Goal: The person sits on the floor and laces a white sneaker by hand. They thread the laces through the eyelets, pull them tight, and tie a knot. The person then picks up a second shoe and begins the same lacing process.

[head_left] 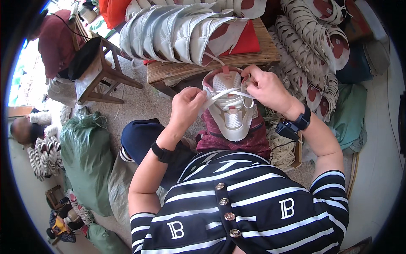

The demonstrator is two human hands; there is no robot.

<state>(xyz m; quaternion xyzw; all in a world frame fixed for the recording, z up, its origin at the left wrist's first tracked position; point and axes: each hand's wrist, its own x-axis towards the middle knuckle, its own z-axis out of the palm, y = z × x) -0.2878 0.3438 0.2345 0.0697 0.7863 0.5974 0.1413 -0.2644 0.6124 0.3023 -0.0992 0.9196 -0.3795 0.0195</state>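
Note:
A cream and white shoe upper (228, 106) with a pinkish lining lies on a maroon cloth (237, 143) over my lap, its toe toward me. White shoelace (225, 92) runs through its eyelets and crosses over the tongue. My left hand (189, 104) is closed at the upper's left side, pinching the lace between thumb and fingers. On the other side my right hand (266, 88) is closed too, with fingertips at the top right eyelets; the lace end there is largely hidden by the fingers.
Nested shoe uppers (169, 36) lie on a wooden bench (258, 53) just ahead. More stacked uppers (304, 55) fill the right. Loose white laces (282, 149) sit in a box beside my right arm. A wooden stool (91, 82) and green sack (84, 156) stand left; a person (59, 42) sits beyond.

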